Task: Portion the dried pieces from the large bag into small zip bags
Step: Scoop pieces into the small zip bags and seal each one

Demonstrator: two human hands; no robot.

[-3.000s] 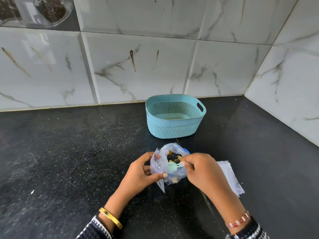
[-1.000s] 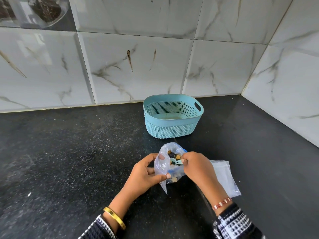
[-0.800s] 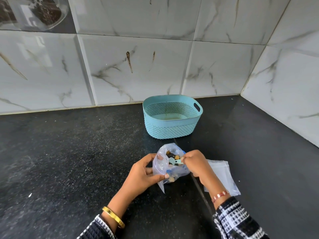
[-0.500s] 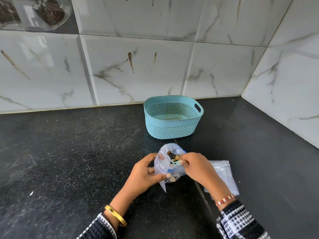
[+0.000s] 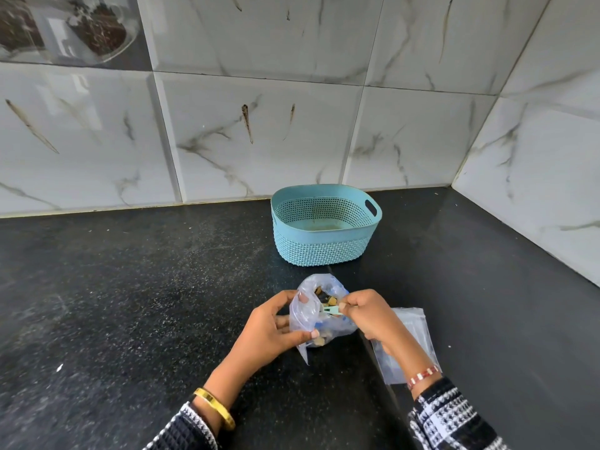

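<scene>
Left hand (image 5: 263, 332) grips the large bag (image 5: 319, 315) open; right hand (image 5: 370, 318), at its 3 o'clock, pinches a green scoop (image 5: 331, 309) inside.

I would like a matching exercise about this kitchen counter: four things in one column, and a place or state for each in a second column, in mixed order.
Things
1. basket
2. large bag
3. scoop
4. small zip bags

Places or states
A. pinched by the right hand, at the open mouth of a bag
B. lying flat on the counter, partly under the right forearm
C. standing near the tiled wall, nothing visible inside
D. held open by the left hand, dried pieces inside

Pairs: 1-C, 2-D, 3-A, 4-B
</scene>
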